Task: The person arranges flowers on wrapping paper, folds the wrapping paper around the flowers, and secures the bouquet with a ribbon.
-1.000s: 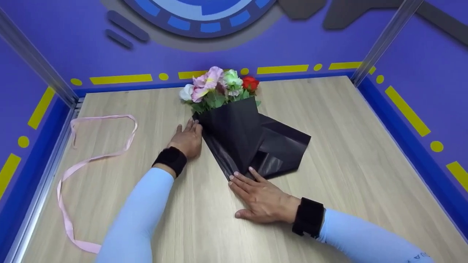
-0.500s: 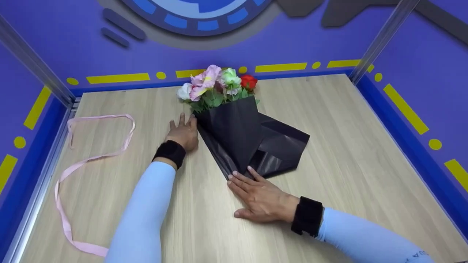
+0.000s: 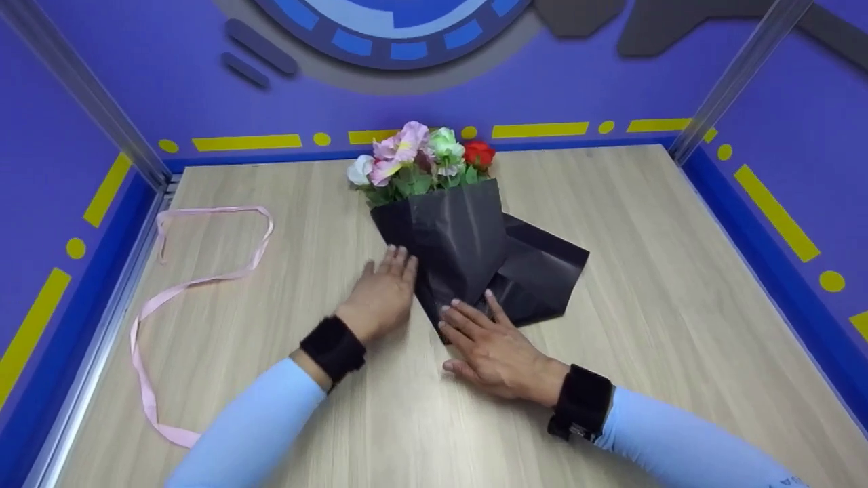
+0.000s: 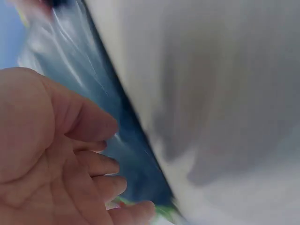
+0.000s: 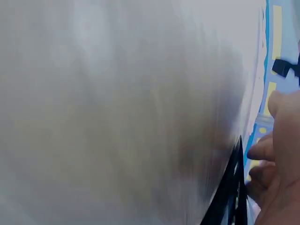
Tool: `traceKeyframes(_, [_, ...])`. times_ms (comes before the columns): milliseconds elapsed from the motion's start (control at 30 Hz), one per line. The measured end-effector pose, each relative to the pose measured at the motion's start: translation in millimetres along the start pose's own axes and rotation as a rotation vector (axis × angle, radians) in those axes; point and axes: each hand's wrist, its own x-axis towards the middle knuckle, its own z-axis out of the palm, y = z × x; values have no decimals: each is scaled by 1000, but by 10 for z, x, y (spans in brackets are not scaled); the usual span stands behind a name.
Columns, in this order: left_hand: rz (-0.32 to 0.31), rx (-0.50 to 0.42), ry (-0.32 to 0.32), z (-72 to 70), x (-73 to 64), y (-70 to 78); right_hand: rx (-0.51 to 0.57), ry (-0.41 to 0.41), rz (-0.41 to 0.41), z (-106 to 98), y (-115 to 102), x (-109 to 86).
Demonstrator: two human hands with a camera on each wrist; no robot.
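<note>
A bouquet of pink, white, green and red flowers lies on the table, its stems hidden in black wrapping paper. The paper is folded over from the left, and a loose flap spreads out at the right. My left hand is at the paper's left edge, fingers extended and pointing toward the flowers. In the left wrist view its fingers overlap the dark sheet. With fingers spread, my right hand rests on the narrow lower end of the paper. The right wrist view catches the paper's pointed edge beside the fingers.
A long pink ribbon curves over the left side of the wooden table, its near end passing behind the left sleeve. Purple panels with yellow marks stand along the back and both sides.
My left hand has moved from beside the paper's upper left corner down and right along its left edge. The folded front of the paper looks flatter. My right hand stays at the lower end.
</note>
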Motion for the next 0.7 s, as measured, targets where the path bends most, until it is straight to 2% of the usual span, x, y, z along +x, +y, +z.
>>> traceKeyframes(133, [108,58,31,51,-271,276,-14,19,55,8,55,-57])
traceKeyframes(267, [207,122,36,187,-459,491,65,-62,69,66,105,-114])
traceKeyframes(367, [267,161,19,318,-529,615,114,-120,70,109,116,-132])
traceKeyframes(533, [291,243,-10,491,-558,718,130,-146,65,160,113,-131])
traceKeyframes(700, [287,375,-15,483,-563,770,145,-165,102,161,184,-137])
